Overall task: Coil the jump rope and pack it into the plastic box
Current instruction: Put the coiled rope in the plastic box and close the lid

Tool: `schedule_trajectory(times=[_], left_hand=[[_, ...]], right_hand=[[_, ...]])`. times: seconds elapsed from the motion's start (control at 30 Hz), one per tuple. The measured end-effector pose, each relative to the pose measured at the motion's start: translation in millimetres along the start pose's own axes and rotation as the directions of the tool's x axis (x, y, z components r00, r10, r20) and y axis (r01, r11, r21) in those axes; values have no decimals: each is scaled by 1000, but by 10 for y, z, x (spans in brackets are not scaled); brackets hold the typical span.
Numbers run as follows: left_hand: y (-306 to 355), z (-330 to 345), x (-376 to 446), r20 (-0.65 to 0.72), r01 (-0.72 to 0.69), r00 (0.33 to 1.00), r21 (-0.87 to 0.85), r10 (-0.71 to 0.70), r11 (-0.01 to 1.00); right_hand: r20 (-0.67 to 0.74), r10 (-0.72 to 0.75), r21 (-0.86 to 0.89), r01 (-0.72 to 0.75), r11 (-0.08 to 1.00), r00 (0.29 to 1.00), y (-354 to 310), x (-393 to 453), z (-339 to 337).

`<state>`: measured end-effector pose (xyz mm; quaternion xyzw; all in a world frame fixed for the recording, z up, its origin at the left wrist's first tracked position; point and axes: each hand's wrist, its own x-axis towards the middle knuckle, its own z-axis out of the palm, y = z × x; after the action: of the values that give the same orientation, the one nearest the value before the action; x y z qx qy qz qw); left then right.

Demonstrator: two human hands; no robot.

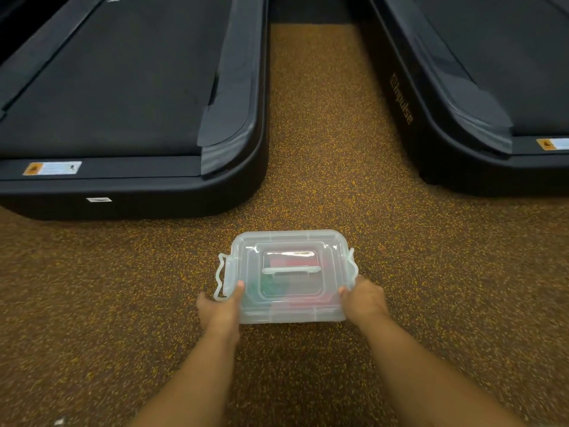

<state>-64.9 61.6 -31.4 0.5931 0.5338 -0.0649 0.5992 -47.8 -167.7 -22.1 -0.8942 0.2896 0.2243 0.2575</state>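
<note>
Clear plastic box (289, 312) sits on the speckled floor (320, 149) between two treadmills, the left treadmill (123, 118) and the right treadmill (492, 103), well short of both. Its lid (289, 245) is on, with a white handle (291, 269) across the top. Through the cloudy plastic, red and green shapes show; I take these for the jump rope (292, 261), already coiled and packed, though its form is too blurred to confirm.

Both hands hold the box by its near corners: the left hand (220, 308) grips the left end beside a side latch (221, 280) that stands flipped outward, and the right hand (363, 298) clasps the right end. The right latch is hard to read.

Judging by this, packing looks done; snapping the latches seems to be what is left.

Count: one box, one lid, two treadmills, two hands.
</note>
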Motion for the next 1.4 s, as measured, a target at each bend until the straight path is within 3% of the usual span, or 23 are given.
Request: schedule_trajectory(times=[0.1, 0.27, 0.43, 0.53, 0.7, 0.87, 1.4], left_hand=[[153, -105, 157, 95, -191, 980, 180, 176, 965], [249, -179, 279, 255, -269, 943, 211, 213, 940], [199, -143, 260, 220, -292, 944, 214, 245, 932], [196, -127, 197, 193, -373, 926, 343, 323, 862], [190, -121, 166, 270, -460, 888, 567, 373, 683], [184, -106, 231, 266, -475, 874, 647, 407, 596], [149, -41, 209, 282, -524, 829, 695, 484, 493]], right_hand=[[9, -15, 16, 15, 1000, 1000, 4, 15, -33], [9, -28, -5, 28, 1000, 1000, -7, -2, -68], [16, -30, -35, 31, 999, 999, -6, 4, -87], [13, -29, -23, 29, 999, 1000, -5, -7, -90], [10, -32, -58, 33, 998, 999, -8, -21, -85], [12, -33, -68, 34, 997, 999, -11, -41, -84], [15, -17, -66, 18, 998, 1000, 2, -21, -67]])
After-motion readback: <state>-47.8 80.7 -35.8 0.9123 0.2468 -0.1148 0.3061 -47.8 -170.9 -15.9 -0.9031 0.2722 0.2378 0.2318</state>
